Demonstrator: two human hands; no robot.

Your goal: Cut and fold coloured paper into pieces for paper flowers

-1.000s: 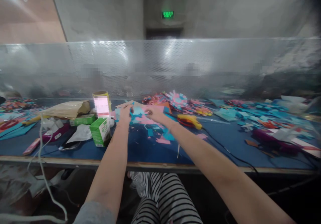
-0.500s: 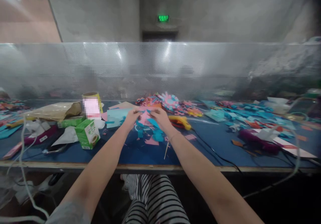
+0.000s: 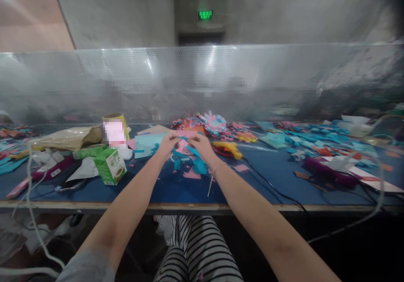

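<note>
Head view: left hand [image 3: 171, 143] and right hand [image 3: 200, 142], both in a pinch on blue paper [image 3: 183, 138].

The blue strip [image 3: 183, 138] you're pinching: matt paper. Your counter [image 3: 268, 179]: smooth, mostly matt. Corded yellow tool [image 3: 232, 149]: smooth plastic. Carton [image 3: 111, 167]: smooth card. Panel [image 3: 195, 75]: shiny, perforated. Your trousers [image 3: 210, 248]: cloth.

From the wearer's head, we are looking forward and down across the counter [image 3: 176, 193], left hand [image 3: 169, 144] and right hand [image 3: 202, 144] near, wall [image 3: 268, 12] well beyond.
</note>
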